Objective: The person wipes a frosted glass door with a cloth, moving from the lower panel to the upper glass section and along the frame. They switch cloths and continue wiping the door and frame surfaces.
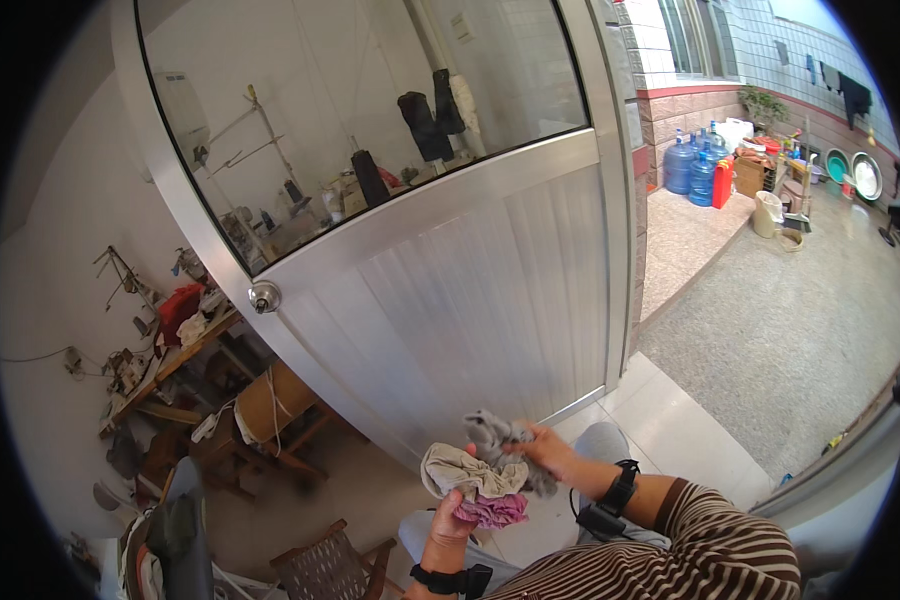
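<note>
My left hand (454, 517) grips two bunched cloths low in front of my body. One is a beige cloth (457, 472), and beneath it a pink cloth (495, 511) pokes out in folds. In my right hand (547, 454) is a crumpled grey cloth (489, 435), held just beside and above the beige one. Parts of the grey cloth hang below my fingers. Before me stands a silver metal door (450, 300) with a glass upper pane (330, 90) and a round door knob (264, 297).
To the left, a wooden workbench (172, 367) carries what look like sewing machines. A woven-seat chair (322, 566) stands below, near my left arm. Past the doorway at right are blue water bottles (679, 166), a red box (722, 182) and a broom (799, 220).
</note>
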Action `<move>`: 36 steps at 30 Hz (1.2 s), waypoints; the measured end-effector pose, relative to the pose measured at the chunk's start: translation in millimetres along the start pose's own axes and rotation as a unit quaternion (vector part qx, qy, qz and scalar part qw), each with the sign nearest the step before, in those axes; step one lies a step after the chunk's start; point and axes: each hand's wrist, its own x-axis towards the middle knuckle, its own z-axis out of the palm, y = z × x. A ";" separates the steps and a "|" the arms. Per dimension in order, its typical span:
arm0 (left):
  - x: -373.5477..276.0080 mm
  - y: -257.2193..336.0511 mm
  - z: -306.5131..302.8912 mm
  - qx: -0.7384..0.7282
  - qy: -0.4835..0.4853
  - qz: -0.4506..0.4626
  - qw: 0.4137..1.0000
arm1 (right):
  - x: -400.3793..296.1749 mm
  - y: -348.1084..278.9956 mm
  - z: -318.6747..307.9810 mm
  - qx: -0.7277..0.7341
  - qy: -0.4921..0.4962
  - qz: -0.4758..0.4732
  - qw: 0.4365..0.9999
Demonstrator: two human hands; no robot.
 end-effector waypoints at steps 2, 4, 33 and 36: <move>1.7 -0.5 -4.8 -0.044 -0.015 0.007 0.999 | 12.0 -23.5 -18.0 -0.065 0.138 -0.035 0.988; -4.9 3.3 -22.0 -0.043 0.032 0.029 0.998 | 28.0 -77.5 -44.8 0.049 0.198 -0.151 0.967; -94.2 -22.5 -164.2 -0.062 0.190 -0.041 0.979 | 203.3 -428.1 -19.8 -0.609 0.434 -0.442 0.495; -88.4 -20.8 -162.1 -0.061 0.176 -0.028 0.982 | 190.6 -417.2 -97.2 -0.570 0.588 -0.431 0.378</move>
